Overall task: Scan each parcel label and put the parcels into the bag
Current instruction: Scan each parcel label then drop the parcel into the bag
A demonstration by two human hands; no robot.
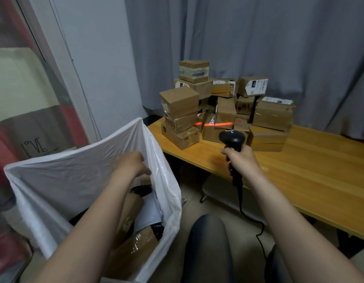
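The right hand (241,160) clasps a black scanner (231,137), its red beam crossing the piled cardboard parcels (273,115) at the far end of a wooden table (309,170). Near left, the left hand (132,164) dips into an open white bag (65,180) holding boxes (134,252). Its fingers are hidden, so I cannot tell its grip.

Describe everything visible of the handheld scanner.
The scanner is a black, plastic-looking handheld unit with a rounded head, a small blue light lit on top and a dark cable trailing from the handle's base toward the floor. The right hand grips the handle, fingers curled round it, holding it upright above the wooden table. Its head faces the stacked parcels, where a red scan line falls.
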